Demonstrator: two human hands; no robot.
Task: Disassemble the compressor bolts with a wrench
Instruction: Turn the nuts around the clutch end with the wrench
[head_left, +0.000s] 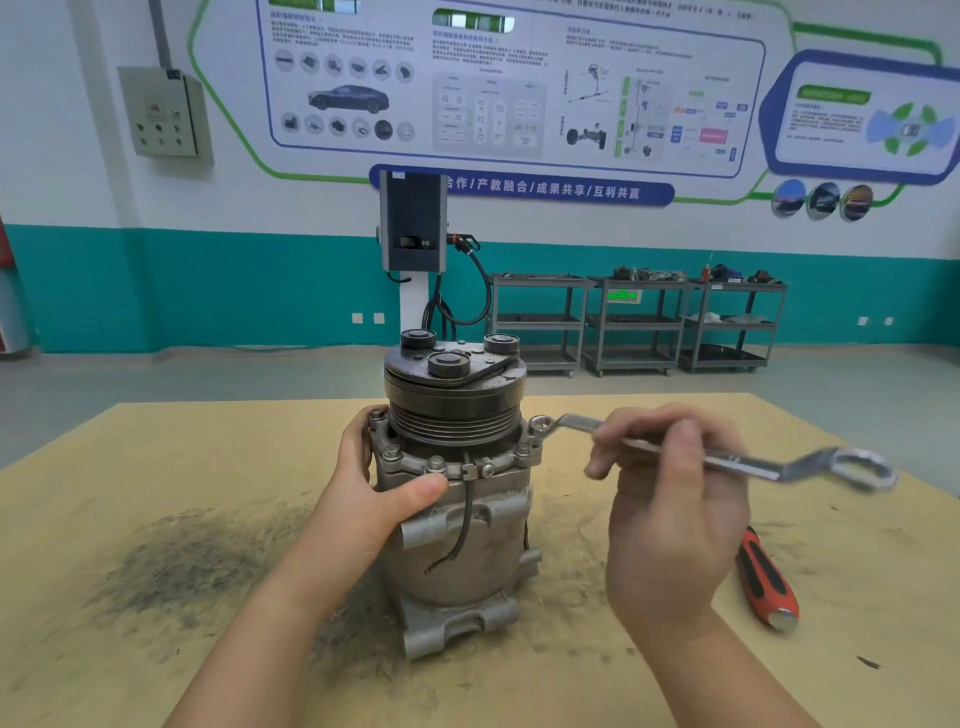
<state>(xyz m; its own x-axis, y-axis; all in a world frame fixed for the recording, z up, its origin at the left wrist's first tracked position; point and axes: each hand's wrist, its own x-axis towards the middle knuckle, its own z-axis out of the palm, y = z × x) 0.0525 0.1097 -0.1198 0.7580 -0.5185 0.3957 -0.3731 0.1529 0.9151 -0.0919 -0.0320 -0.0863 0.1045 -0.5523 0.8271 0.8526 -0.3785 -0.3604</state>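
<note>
A grey metal compressor (457, 551) stands upright on the table, its dark pulley (454, 395) on top. Several bolts ring its flange, one at the front (435, 462). My left hand (379, 493) grips the compressor body from the left, thumb across the front below the flange. My right hand (670, 509) holds a silver double-ended ring wrench (737, 460) by its shaft. The wrench's left ring (540, 423) sits over a bolt at the flange's right side. Its other ring end sticks out to the right.
An orange-and-black screwdriver (766, 582) lies on the yellowish table (156, 467) to the right of my right hand. Dark grime stains the table at the left. Across the floor stand grey shelf carts (634, 322) and a wall charger (413, 223).
</note>
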